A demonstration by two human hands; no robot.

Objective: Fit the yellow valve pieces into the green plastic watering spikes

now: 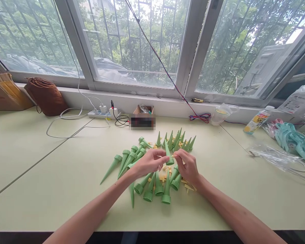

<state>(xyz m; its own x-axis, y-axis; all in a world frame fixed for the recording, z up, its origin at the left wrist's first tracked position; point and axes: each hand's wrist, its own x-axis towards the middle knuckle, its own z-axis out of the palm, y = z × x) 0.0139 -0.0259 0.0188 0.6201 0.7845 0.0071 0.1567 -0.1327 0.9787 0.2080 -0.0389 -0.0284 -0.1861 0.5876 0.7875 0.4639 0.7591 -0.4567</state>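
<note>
My left hand point(152, 161) is closed on a green plastic spike point(168, 154), which points up with its wide collar at the bottom. Close beside it, my right hand point(188, 165) pinches a small yellow plastic piece point(173, 156) against the spike's side; most of that piece is hidden by the fingers. Below the hands lie several green spikes point(165, 195) and loose yellow T-shaped pieces point(187, 186). More green spikes point(128, 161) lie in a group to the left. Beyond my hands, several spikes point(178, 139) stand point up among small yellow parts.
A small open box point(143, 110), a power strip point(98, 113) with cables, and a coil of red and blue wire point(200, 117) are along the window side. To the right stand a drink bottle point(259, 120) and turquoise straps point(293, 140). A brown bag point(45, 96) is at far left.
</note>
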